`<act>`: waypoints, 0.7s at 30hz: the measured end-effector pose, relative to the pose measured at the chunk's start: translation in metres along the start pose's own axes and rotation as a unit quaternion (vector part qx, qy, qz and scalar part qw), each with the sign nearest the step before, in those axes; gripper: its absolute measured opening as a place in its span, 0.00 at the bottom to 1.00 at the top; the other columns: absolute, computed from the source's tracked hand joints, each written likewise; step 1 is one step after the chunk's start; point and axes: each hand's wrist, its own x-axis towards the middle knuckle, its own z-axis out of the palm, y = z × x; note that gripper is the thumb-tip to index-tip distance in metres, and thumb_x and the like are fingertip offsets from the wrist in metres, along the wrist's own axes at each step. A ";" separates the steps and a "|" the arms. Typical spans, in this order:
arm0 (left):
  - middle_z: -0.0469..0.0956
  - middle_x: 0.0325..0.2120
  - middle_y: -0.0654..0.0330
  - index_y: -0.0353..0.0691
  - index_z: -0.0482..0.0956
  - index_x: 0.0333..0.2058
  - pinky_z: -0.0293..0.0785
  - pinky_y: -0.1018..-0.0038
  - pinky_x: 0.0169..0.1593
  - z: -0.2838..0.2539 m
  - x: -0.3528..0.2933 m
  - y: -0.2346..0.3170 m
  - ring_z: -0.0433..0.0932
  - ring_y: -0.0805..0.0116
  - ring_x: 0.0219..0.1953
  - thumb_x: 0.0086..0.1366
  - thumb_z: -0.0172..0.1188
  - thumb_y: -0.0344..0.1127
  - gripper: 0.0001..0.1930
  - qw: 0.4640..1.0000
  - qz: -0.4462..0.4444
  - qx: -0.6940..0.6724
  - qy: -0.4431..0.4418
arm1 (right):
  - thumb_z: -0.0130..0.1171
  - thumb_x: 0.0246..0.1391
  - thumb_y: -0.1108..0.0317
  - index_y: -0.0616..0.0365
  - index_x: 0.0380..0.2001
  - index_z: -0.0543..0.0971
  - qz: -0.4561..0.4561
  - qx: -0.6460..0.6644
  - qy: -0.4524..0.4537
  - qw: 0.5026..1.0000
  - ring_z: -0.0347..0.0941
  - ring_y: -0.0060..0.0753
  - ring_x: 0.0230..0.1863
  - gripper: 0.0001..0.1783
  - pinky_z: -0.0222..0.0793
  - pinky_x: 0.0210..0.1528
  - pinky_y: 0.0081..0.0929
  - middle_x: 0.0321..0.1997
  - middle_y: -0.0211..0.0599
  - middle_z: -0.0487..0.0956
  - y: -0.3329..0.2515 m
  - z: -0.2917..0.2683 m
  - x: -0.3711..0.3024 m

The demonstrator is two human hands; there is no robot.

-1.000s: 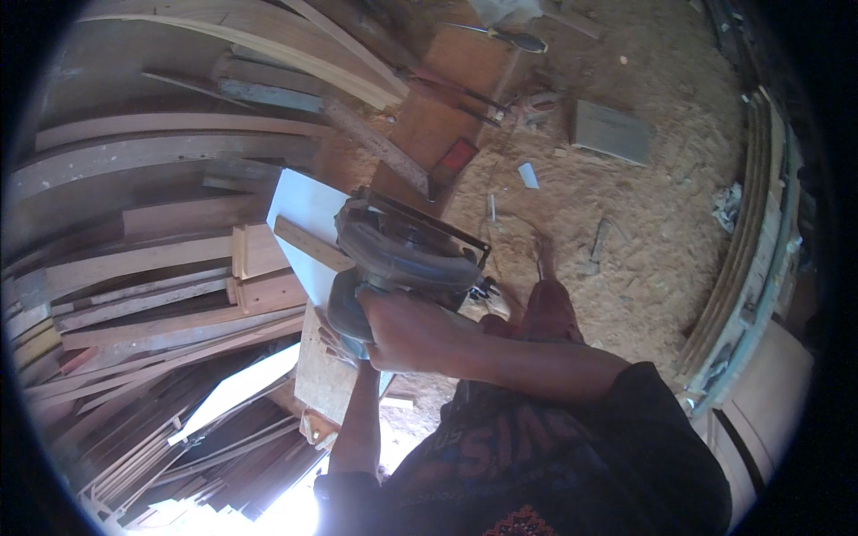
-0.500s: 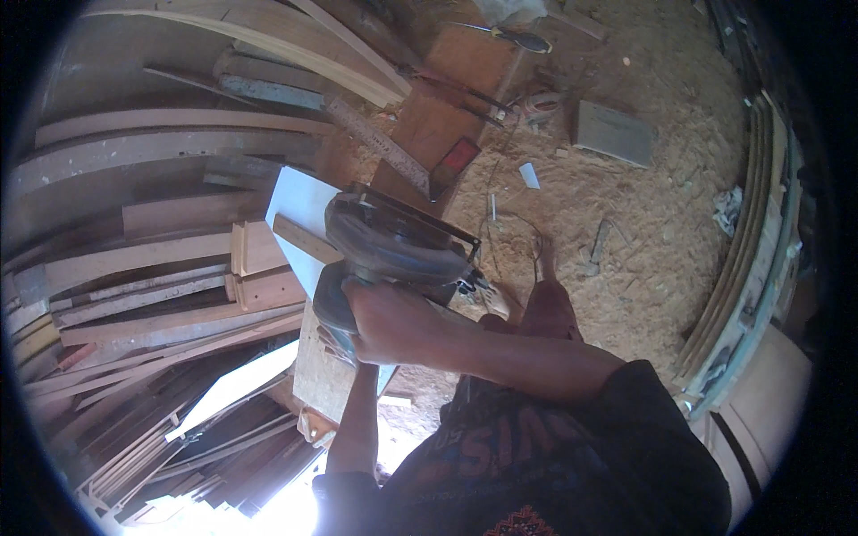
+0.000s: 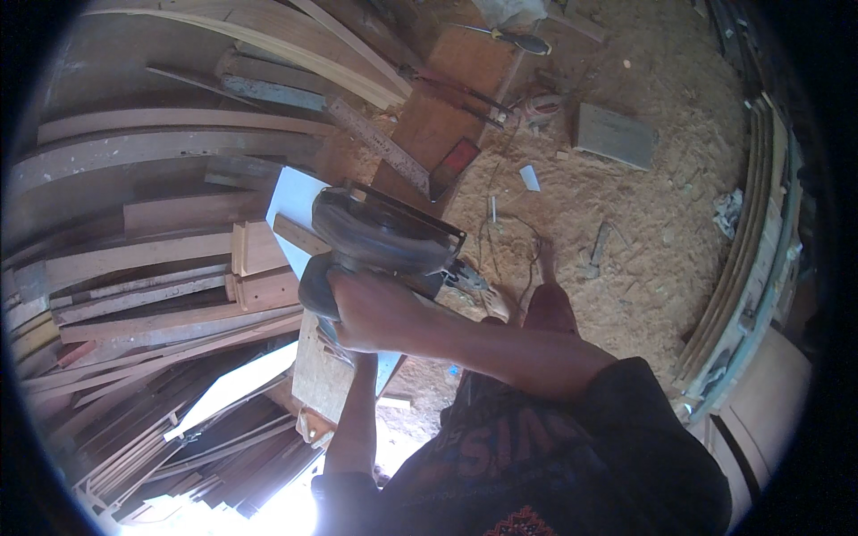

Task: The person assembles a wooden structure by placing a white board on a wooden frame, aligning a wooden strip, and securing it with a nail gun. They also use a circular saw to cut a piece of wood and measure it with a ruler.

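My right hand (image 3: 371, 313) is wrapped round the rear handle of a dark circular saw (image 3: 384, 234). The saw rests across a white-faced board (image 3: 293, 192), which shows beyond it and again as a pale edge near my left wrist. Against the saw's left side, a narrow wooden strip (image 3: 299, 234) lies on the board. My left hand (image 3: 332, 343) is low beside the board, under my right hand; most of its fingers are hidden. A plywood piece (image 3: 322, 380) sits below, next to my left forearm.
Stacked planks (image 3: 170, 214) fill the left side. Sawdust covers the floor, with a hammer (image 3: 597, 248), a screwdriver (image 3: 523, 40), a wooden block (image 3: 615, 136) and a cord (image 3: 490, 237) on it. Long curved-looking boards (image 3: 746, 241) lean at the right. My bare foot (image 3: 545, 259) is near the saw.
The saw and my right hand have shifted a little to the left across the white board. The board and wooden strip look unmoved.
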 end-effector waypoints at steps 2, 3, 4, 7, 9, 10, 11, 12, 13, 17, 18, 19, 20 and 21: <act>0.72 0.55 0.48 0.50 0.61 0.72 0.61 0.44 0.61 -0.001 0.001 0.002 0.70 0.47 0.60 0.73 0.45 0.67 0.38 0.999 -0.014 0.020 0.024 | 0.67 0.45 0.73 0.72 0.42 0.78 0.006 -0.023 -0.011 1.000 0.84 0.60 0.38 0.20 0.81 0.42 0.49 0.34 0.62 0.84 0.002 0.004 0.007; 0.72 0.56 0.48 0.50 0.61 0.72 0.61 0.43 0.61 -0.002 0.000 0.002 0.70 0.47 0.60 0.73 0.45 0.67 0.38 0.999 -0.021 0.027 0.034 | 0.67 0.45 0.72 0.72 0.42 0.78 0.010 -0.036 -0.019 0.999 0.84 0.60 0.38 0.20 0.82 0.42 0.48 0.35 0.62 0.84 0.003 0.006 0.011; 0.72 0.56 0.48 0.50 0.61 0.72 0.61 0.43 0.61 -0.003 0.001 0.002 0.70 0.46 0.60 0.73 0.45 0.67 0.38 0.998 -0.027 0.035 0.043 | 0.67 0.45 0.73 0.72 0.42 0.78 0.008 -0.034 -0.016 0.999 0.84 0.59 0.38 0.20 0.81 0.42 0.49 0.35 0.62 0.84 0.004 0.008 0.014; 0.72 0.56 0.47 0.50 0.61 0.72 0.61 0.43 0.62 -0.006 0.000 0.003 0.70 0.46 0.60 0.73 0.44 0.67 0.38 0.997 -0.035 0.042 0.060 | 0.67 0.45 0.73 0.72 0.43 0.78 0.001 -0.036 -0.009 0.999 0.84 0.59 0.38 0.21 0.81 0.43 0.49 0.36 0.62 0.84 0.006 0.015 0.021; 0.72 0.56 0.47 0.50 0.61 0.72 0.61 0.43 0.62 -0.006 -0.001 0.005 0.70 0.46 0.60 0.73 0.44 0.68 0.38 0.997 -0.035 0.040 0.062 | 0.68 0.45 0.72 0.71 0.43 0.77 -0.005 -0.049 -0.002 0.999 0.84 0.58 0.39 0.21 0.81 0.43 0.50 0.37 0.62 0.84 0.007 0.017 0.022; 0.72 0.56 0.47 0.50 0.61 0.72 0.61 0.42 0.62 -0.006 0.000 0.006 0.70 0.46 0.61 0.73 0.44 0.68 0.38 0.997 -0.034 0.039 0.062 | 0.68 0.45 0.72 0.71 0.43 0.77 -0.010 -0.040 0.012 0.999 0.84 0.58 0.39 0.21 0.81 0.43 0.50 0.37 0.61 0.84 0.006 0.017 0.020; 0.72 0.57 0.47 0.50 0.61 0.72 0.61 0.42 0.62 -0.005 0.000 0.008 0.70 0.46 0.61 0.73 0.44 0.68 0.38 0.997 -0.032 0.035 0.062 | 0.68 0.45 0.72 0.71 0.44 0.77 -0.010 -0.039 0.018 0.999 0.84 0.58 0.39 0.21 0.81 0.44 0.50 0.37 0.61 0.84 0.005 0.016 0.017; 0.72 0.57 0.47 0.50 0.61 0.72 0.61 0.42 0.62 -0.005 0.001 0.010 0.70 0.45 0.61 0.73 0.44 0.68 0.38 0.997 -0.028 0.030 0.061 | 0.68 0.46 0.72 0.70 0.44 0.77 -0.012 -0.042 0.028 0.999 0.84 0.58 0.40 0.21 0.80 0.44 0.51 0.37 0.61 0.83 0.002 0.014 0.014; 0.72 0.57 0.47 0.50 0.61 0.72 0.61 0.42 0.62 -0.003 0.002 0.013 0.70 0.45 0.61 0.73 0.44 0.68 0.38 0.997 -0.023 0.027 0.061 | 0.68 0.46 0.72 0.69 0.43 0.77 -0.016 -0.049 0.028 0.998 0.84 0.59 0.40 0.21 0.80 0.44 0.51 0.36 0.60 0.83 -0.001 0.011 0.009; 0.72 0.57 0.46 0.50 0.61 0.72 0.61 0.42 0.62 -0.001 0.001 0.020 0.70 0.45 0.62 0.73 0.43 0.68 0.38 0.998 -0.007 0.008 0.058 | 0.68 0.47 0.71 0.67 0.44 0.77 -0.023 -0.057 0.061 0.996 0.84 0.60 0.40 0.20 0.80 0.43 0.51 0.37 0.58 0.84 -0.017 -0.006 -0.022; 0.72 0.58 0.46 0.50 0.61 0.72 0.61 0.41 0.62 -0.002 0.000 0.021 0.70 0.45 0.62 0.73 0.43 0.68 0.38 0.998 -0.006 0.007 0.060 | 0.67 0.48 0.71 0.67 0.44 0.78 -0.031 -0.046 0.074 0.996 0.84 0.60 0.40 0.20 0.80 0.43 0.51 0.38 0.58 0.84 -0.020 -0.011 -0.032; 0.72 0.58 0.46 0.50 0.61 0.72 0.61 0.41 0.63 -0.004 -0.002 0.022 0.70 0.45 0.62 0.74 0.43 0.68 0.38 0.998 -0.005 0.009 0.063 | 0.68 0.48 0.71 0.66 0.45 0.78 -0.036 -0.038 0.093 0.994 0.84 0.59 0.41 0.20 0.80 0.43 0.50 0.39 0.57 0.84 -0.022 -0.018 -0.044; 0.72 0.58 0.46 0.50 0.60 0.72 0.61 0.41 0.63 -0.006 -0.004 0.023 0.70 0.44 0.62 0.74 0.43 0.68 0.38 0.998 -0.007 0.011 0.069 | 0.68 0.49 0.70 0.66 0.46 0.79 -0.042 -0.026 0.109 0.993 0.84 0.59 0.41 0.20 0.80 0.43 0.49 0.39 0.57 0.84 -0.022 -0.025 -0.057; 0.72 0.58 0.46 0.50 0.60 0.72 0.61 0.41 0.63 -0.010 -0.004 0.024 0.69 0.44 0.62 0.74 0.43 0.68 0.38 0.997 -0.009 0.015 0.075 | 0.69 0.50 0.70 0.66 0.47 0.79 -0.055 -0.008 0.127 0.990 0.84 0.58 0.42 0.20 0.80 0.43 0.48 0.40 0.56 0.84 -0.022 -0.034 -0.070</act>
